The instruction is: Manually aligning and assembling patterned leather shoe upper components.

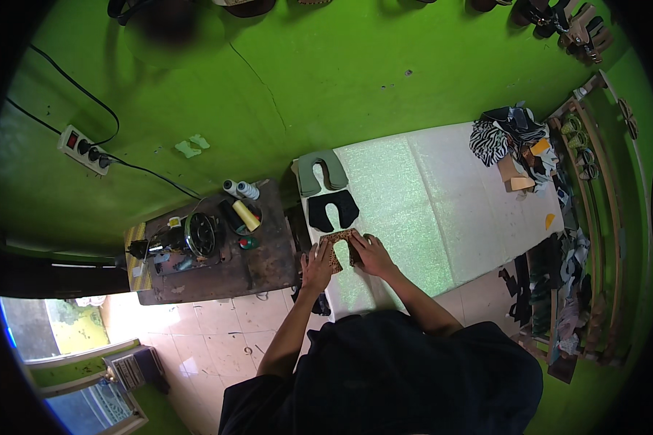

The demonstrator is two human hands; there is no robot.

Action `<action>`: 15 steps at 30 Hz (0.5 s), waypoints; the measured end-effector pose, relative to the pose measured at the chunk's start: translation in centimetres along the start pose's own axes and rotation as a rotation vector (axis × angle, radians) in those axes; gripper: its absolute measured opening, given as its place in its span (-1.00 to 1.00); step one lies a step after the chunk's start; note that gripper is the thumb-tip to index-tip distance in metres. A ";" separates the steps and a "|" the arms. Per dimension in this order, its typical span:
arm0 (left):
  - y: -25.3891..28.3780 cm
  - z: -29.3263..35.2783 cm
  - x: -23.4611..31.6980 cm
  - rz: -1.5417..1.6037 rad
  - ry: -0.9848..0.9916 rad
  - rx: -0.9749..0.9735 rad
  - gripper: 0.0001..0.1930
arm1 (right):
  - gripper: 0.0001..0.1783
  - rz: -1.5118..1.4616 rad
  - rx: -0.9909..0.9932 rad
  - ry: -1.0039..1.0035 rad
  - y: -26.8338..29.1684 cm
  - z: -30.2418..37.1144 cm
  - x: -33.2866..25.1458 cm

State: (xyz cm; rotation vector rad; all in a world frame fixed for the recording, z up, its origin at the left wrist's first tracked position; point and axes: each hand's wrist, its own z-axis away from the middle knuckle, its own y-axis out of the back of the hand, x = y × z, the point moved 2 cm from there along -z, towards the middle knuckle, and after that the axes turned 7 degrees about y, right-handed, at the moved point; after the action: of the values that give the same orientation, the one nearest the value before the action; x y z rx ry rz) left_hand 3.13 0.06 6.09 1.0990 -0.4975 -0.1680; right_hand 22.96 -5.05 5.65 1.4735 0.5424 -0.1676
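1. Just below the middle of the frame, your brown speckled U-shaped piece [339, 236] lies on the white-topped table [457, 210], its arch toward the upper edge, its opening and long axis running down the picture.
2. Above it, a black U-shaped piece [347, 206] and a grey-green one [336, 170] also open downward.
3. At centre left, what looks like a dark round tray [262, 218] has a yellow thread cone [247, 215] in or over it; you cannot tell which.
4. Your left hand [314, 271] and right hand [374, 257] touch the speckled piece's two sides, fingers slightly apart; whether either thumb pinches the cloth, you cannot tell.
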 end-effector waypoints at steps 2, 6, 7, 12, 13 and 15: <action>-0.5 0.0 -0.2 -0.032 0.035 -0.032 -0.19 | -0.20 0.022 0.031 0.009 0.1 0.1 -0.3; -0.9 -0.2 0.0 -0.059 0.048 -0.062 -0.19 | -0.27 0.086 0.107 0.007 -0.8 0.2 0.3; -1.1 -0.1 0.0 -0.052 0.065 -0.078 -0.20 | -0.30 0.140 0.133 0.019 -1.0 0.3 0.4; -1.9 -0.1 0.0 -0.177 0.058 -0.037 -0.19 | -0.32 0.189 0.208 0.039 -1.8 0.6 0.3; -1.9 -0.1 0.1 -0.197 0.050 -0.027 -0.19 | -0.32 0.215 0.229 0.047 -1.9 0.7 0.3; -1.6 -0.2 0.2 -0.209 0.050 -0.031 -0.19 | -0.30 0.195 0.198 0.033 -1.9 0.6 0.4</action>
State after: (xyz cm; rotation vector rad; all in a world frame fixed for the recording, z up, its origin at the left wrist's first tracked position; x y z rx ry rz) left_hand 3.59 -0.61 4.68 1.1208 -0.3335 -0.3289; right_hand 22.66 -5.74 3.75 1.7155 0.4140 -0.0440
